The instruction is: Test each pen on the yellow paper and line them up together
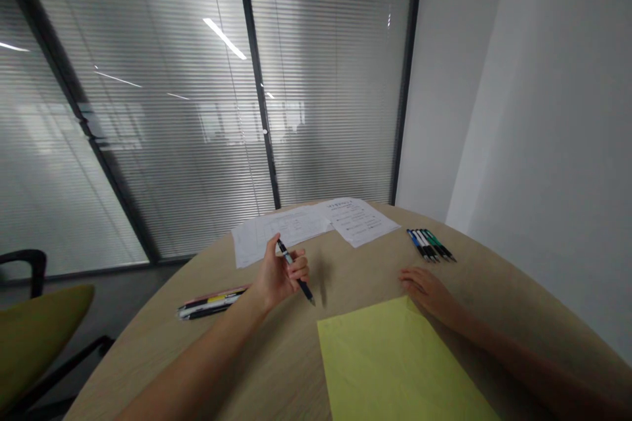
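My left hand (pixel 279 276) is raised a little above the round wooden table (pixel 345 276), its fingers closed round a dark pen (pixel 296 273) that points down and to the right. My right hand (pixel 427 289) lies flat on the table with fingers stretched out, touching the far right corner of a yellow sheet of paper (pixel 395 368) that lies in front of me.
Several pens (pixel 429 245) lie in a row at the far right. More pens and markers (pixel 212 302) lie at the left. White printed sheets (pixel 306 227) lie at the far edge. Glass walls with blinds stand behind; a chair (pixel 34 335) stands at left.
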{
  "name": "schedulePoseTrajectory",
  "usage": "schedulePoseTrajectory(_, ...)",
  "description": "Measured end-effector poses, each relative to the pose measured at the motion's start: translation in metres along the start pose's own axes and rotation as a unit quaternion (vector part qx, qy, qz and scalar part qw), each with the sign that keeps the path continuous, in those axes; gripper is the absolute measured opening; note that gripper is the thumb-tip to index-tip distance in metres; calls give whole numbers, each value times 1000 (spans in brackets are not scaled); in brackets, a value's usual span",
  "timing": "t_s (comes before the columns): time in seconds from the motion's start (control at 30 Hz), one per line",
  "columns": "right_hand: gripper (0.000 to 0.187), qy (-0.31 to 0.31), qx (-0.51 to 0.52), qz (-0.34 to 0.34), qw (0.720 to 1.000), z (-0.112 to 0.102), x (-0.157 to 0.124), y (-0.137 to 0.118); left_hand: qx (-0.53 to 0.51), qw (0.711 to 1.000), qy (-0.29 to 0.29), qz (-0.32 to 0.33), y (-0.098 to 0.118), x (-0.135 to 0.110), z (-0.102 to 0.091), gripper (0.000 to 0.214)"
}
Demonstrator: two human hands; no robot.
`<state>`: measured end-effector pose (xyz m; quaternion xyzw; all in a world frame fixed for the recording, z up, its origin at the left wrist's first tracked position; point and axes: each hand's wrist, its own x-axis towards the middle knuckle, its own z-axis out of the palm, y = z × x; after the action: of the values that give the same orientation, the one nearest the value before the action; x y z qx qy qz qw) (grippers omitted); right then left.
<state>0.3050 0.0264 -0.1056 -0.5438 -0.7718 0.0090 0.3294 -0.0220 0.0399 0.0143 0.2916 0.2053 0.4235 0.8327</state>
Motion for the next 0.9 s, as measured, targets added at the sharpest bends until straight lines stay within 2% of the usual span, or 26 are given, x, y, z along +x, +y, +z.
schedulePoseTrajectory(0.33, 27, 1, 16, -5, 1000, -3, 0, -3, -32, 999, 4, 39, 5, -4, 5, 46)
schedulePoseTrajectory(0.7, 25, 5, -5, -17, 1000, 0, -1, 1, -31, 999, 12, 43, 2, -5, 11, 72)
schedulePoseTrajectory(0.9, 25, 6, -15, -21, 1000, 2, -1, 3, -35, 999, -1, 25, 1, -6, 13, 68)
